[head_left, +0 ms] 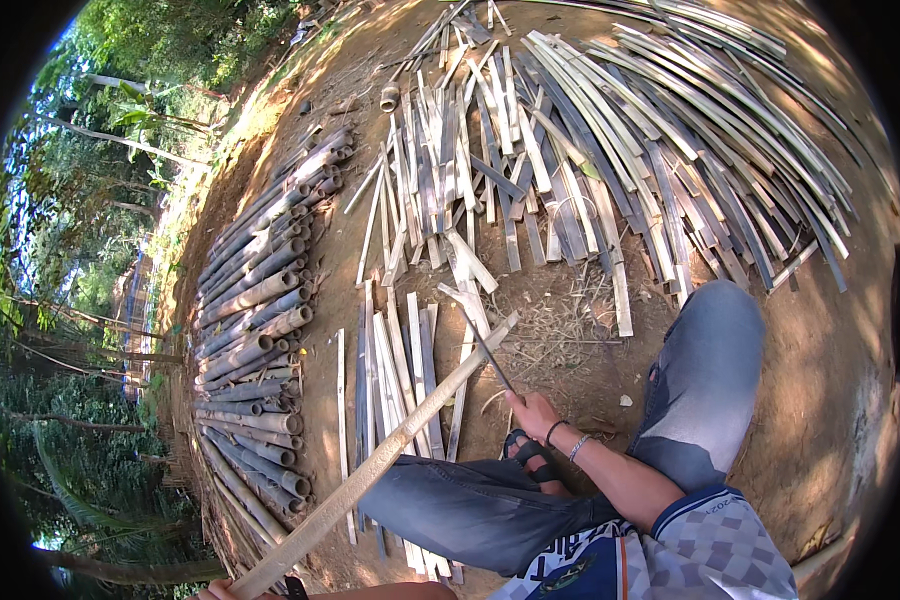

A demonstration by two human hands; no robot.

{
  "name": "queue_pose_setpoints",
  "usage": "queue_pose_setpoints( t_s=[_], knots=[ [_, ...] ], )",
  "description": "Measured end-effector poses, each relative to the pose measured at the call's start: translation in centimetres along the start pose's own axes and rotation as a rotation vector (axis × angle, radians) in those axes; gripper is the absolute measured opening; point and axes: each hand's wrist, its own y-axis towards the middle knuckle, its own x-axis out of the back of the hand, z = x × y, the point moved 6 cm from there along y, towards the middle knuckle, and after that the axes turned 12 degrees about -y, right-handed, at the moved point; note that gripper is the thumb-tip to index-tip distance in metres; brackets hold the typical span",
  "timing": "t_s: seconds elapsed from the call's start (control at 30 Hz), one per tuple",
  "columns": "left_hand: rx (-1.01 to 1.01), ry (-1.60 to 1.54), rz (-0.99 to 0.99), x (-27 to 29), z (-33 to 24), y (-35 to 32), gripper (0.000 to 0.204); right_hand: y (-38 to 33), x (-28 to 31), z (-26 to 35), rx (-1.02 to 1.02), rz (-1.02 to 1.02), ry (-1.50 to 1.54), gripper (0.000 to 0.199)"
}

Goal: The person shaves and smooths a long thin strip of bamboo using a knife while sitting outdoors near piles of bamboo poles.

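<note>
A long split bamboo strip (400, 432) slants from the lower left up to the middle, passing over my bent left leg. My left hand (216, 592), partly cut off by the lower edge, is closed round its near end. My right hand (535, 416) grips a long, narrow, dark-bladed knife (494, 365) with the fingers wrapped. The knife crosses the strip close to its far end; whether they touch, I cannot tell. Beyond the blade, a pale end at its tip overlaps the strips on the ground.
Many split bamboo strips (620, 130) lie fanned over the dirt ahead and to the right. Whole bamboo poles (260, 290) are stacked at the left. Shorter strips (400, 350) lie beside my left leg (470, 505). Shavings (560, 330) litter the ground near my sandalled foot (535, 462).
</note>
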Motion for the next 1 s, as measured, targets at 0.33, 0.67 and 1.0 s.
queue_pose_setpoints(
  t_s=[0.33, 0.67, 1.0],
  knots=[
    [-0.134, 0.564, -0.284, 0.8, -0.1, 1.2, 0.058, -12.6, 0.6, 11.4, 0.596, 0.152, -0.201, 0.048],
    [-0.154, 0.658, -0.347, -0.4, -0.3, 1.4, 0.057, -12.6, 0.3, 10.6, 0.58, 0.147, -0.03, 0.048],
    [-0.207, 0.746, -0.401, 0.2, -0.4, 1.2, 0.057, -7.4, -1.7, 4.5, 0.057, 0.2, 0.202, 0.054]
  ],
)
